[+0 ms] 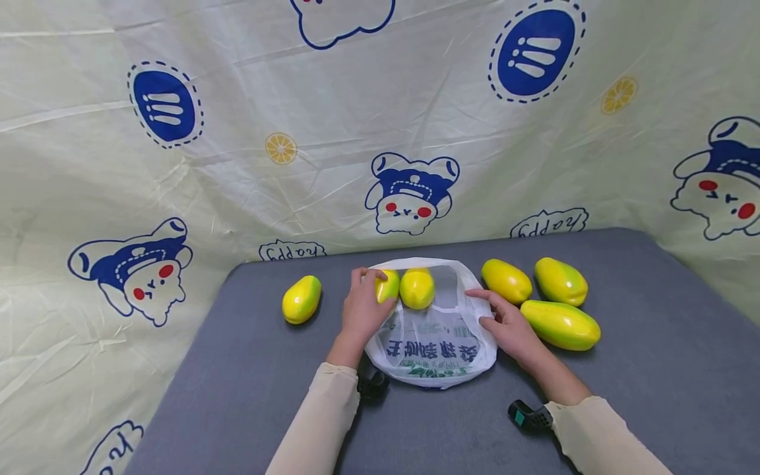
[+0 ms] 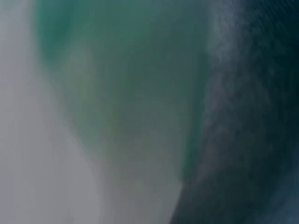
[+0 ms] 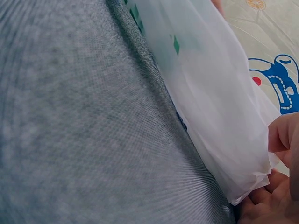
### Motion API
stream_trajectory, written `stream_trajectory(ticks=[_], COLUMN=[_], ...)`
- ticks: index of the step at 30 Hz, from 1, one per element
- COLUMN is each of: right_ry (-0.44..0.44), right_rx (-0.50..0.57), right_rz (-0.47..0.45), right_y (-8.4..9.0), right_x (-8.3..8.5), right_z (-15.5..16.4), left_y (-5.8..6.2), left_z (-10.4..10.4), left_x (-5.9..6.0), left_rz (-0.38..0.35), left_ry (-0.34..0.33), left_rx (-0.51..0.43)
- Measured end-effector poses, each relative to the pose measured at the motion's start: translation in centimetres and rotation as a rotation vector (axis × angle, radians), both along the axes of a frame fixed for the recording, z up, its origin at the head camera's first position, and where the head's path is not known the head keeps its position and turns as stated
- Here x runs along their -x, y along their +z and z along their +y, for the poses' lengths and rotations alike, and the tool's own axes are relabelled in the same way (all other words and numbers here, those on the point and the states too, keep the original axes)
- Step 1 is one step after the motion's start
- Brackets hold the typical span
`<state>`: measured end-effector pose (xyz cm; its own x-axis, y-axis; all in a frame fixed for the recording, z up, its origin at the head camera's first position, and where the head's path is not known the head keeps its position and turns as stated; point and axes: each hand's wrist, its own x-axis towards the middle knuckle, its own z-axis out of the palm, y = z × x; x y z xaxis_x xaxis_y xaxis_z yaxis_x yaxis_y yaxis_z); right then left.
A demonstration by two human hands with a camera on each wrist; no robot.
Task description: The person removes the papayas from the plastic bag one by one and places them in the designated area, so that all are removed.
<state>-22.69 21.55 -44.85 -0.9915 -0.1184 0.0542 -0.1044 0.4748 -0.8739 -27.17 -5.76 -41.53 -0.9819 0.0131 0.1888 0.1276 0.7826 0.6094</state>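
Note:
A white plastic bag [image 1: 436, 381] with dark printed characters lies on the table with its mouth spread wide. Inside the mouth, my left hand [image 1: 363, 311] grips a yellow-green mango [image 1: 388, 285] between thumb and fingers. Another mango [image 1: 417, 289] sits in the bag right beside it. At the bag's right side, my right hand [image 1: 509, 328] holds the rim, index finger over the edge and thumb lower down. Seen from the right wrist, its fingers [image 3: 280, 133] pinch the white plastic. The left wrist view is filled by blurred white and green plastic beside dark cloth.
One mango [image 1: 301, 299] lies alone left of the bag. To the right are two more mangoes, one nearer the bag [image 1: 506, 281] and one farther right [image 1: 561, 282], plus a longer papaya-like fruit [image 1: 561, 324]. A printed sheet [image 1: 332, 198] hangs behind the grey table [image 1: 249, 396].

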Motion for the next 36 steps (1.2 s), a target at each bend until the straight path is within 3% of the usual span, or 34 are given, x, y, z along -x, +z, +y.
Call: stream_trajectory(ticks=[5,13,20,32,36], right_ry=[-0.001,-0.005,-0.003,-0.007,-0.006], right_rx=[0.002,-0.013,-0.017,-0.022,-0.015], right_rz=[-0.009,-0.015,-0.019,-0.019,-0.021], right_y=[-0.1,0.0,0.3,0.1,0.1], right_x=[0.0,-0.1,-0.3,-0.1,-0.1], right_z=[-0.1,-0.2,-0.2,-0.3,-0.1], left_y=[-0.2,-0.6,-1.0,0.2,0.8], left_z=[0.4,0.6,0.8,0.7,0.3], left_x=[-0.1,-0.2,-0.1,-0.9,-1.1], left_rz=[-0.003,-0.035,-0.019,-0.065,-0.051], left_ry=[0.054,0.117,0.118,0.179,0.159], left_rx=[-0.059,-0.241,-0.272,-0.391,-0.469])
